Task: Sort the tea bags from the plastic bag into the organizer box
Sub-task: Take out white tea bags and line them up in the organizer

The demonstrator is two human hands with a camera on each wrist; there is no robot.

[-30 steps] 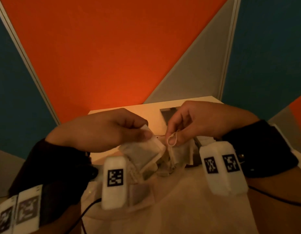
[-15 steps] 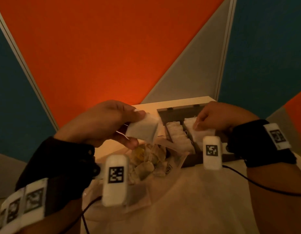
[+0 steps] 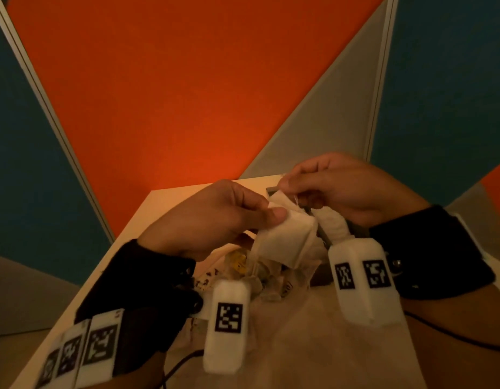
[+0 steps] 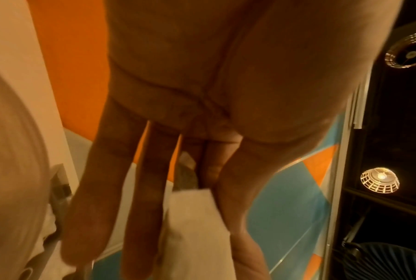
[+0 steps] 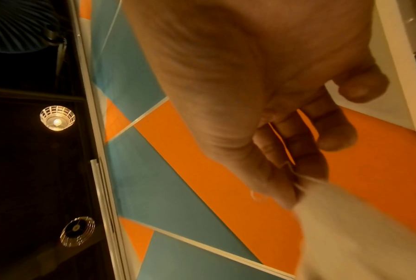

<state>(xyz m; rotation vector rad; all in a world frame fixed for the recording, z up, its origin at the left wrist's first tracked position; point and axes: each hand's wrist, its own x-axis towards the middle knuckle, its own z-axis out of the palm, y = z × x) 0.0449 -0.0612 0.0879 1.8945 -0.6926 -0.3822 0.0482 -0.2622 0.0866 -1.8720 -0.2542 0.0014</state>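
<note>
My left hand (image 3: 271, 209) pinches a stack of white tea bags (image 3: 285, 240) between thumb and fingers, held above the plastic bag (image 3: 271, 279), which lies on the table with several more tea bags in it. My right hand (image 3: 292, 190) pinches the top corner of the same tea bags. In the left wrist view the tea bags (image 4: 192, 227) sit between the thumb and the long fingers (image 4: 142, 217). In the right wrist view thumb and forefinger pinch the white paper (image 5: 346, 227). The dark organizer box (image 3: 272, 190) stands behind the hands, mostly hidden, with a row of white tea bags (image 3: 334, 224) in it.
The cream table (image 3: 164, 214) ends at its left and far edges, against orange and blue wall panels. White wrist cameras with black markers (image 3: 227, 324) hang below both wrists. A black cable (image 3: 454, 336) runs over the near right of the table.
My right hand has come back from the organizer box to the tea bags in my left hand and now pinches their top. The left hand has kept its hold and drifted slightly right.
</note>
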